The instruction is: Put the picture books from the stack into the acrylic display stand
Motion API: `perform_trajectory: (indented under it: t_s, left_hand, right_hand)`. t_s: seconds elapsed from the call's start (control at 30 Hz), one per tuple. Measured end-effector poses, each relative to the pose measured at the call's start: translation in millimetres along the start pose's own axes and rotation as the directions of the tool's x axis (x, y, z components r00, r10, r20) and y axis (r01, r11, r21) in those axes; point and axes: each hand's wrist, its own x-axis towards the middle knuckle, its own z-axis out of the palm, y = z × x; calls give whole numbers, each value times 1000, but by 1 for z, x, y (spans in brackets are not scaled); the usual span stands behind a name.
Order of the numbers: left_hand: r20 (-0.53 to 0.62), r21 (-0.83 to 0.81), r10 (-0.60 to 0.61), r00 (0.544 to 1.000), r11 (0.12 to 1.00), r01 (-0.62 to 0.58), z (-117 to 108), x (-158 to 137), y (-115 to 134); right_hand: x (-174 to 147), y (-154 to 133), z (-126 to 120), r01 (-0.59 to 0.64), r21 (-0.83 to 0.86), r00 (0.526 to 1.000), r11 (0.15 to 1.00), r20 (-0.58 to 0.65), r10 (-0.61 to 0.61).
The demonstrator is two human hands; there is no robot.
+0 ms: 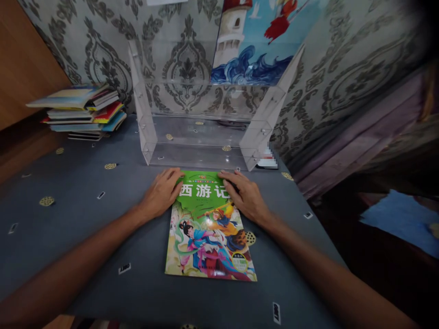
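A children's book [207,237] with a green top, white Chinese characters and costumed cartoon figures faces up in front of me, at the table's middle. My left hand [163,192] holds its upper left edge, with the thumb at the side and the fingers curved over the corner. On the opposite side, my right hand [248,196] grips the upper right edge in the same way. Whether the book's top end is lifted off the table I cannot tell. Just beyond it stands a clear acrylic tiered rack [199,157], its shelves bare.
A stack of books [85,109] sits at the back left of the dark grey patterned tablecloth [85,237]. Behind the rack, a picture [257,45] of a tower and waves is on the patterned wall. A small, partly blurred item [267,160] lies by the rack's right foot.
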Motion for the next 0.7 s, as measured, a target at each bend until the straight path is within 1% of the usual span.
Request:
perform_trajectory:
  t_s: [0.17, 0.3, 0.5, 0.7]
  left_hand:
    - [0, -14, -6, 1000, 1000, 6, -2, -1, 1]
    - [-1, 9, 2, 1000, 1000, -2, -5, 0, 5]
    - [24, 44, 103, 994, 994, -104, -10, 6, 13]
    - [115, 60, 201, 973, 976, -209, -4, 22, 30]
  right_hand:
    - [-1, 2, 1, -31, -32, 999, 999, -31, 30]
    - [-1, 1, -2, -94, 43, 995, 995, -23, 95]
    - [3, -2, -9, -212, 195, 976, 958, 0, 216]
    - [5, 0, -10, -218, 324, 971, 920, -20, 237]
